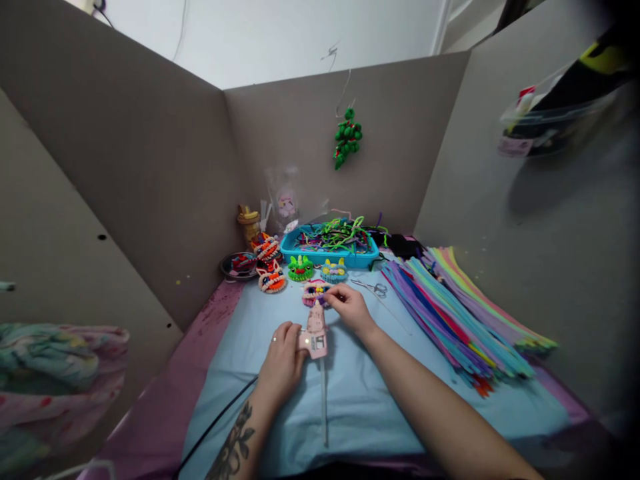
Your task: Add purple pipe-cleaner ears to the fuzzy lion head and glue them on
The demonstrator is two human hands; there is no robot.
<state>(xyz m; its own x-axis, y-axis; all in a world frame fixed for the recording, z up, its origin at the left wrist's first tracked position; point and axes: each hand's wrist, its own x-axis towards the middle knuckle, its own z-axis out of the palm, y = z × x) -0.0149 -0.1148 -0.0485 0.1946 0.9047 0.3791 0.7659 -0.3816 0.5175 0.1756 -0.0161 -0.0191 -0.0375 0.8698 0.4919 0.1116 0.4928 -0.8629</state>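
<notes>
Fingers of the left hand (286, 357) are grasping one pink glue gun (316, 325), whose nozzle is pointing at one pink, fuzzy figure (311, 292). Fingers of the right hand (354, 312) are bending together at that figure's right edge; I cannot tell whether they are pinching anything. One straight, translucent glue stick (324, 400) is jutting from the gun's rear. Beyond, one green figure (301, 269), one blue-and-yellow figure (330, 272) and at least two orange figures (273, 279) are sitting before one rectangular, blue basin (325, 257). One pair of metal scissors (380, 290) is lying near fuzzy, bundled stems (450, 307).
</notes>
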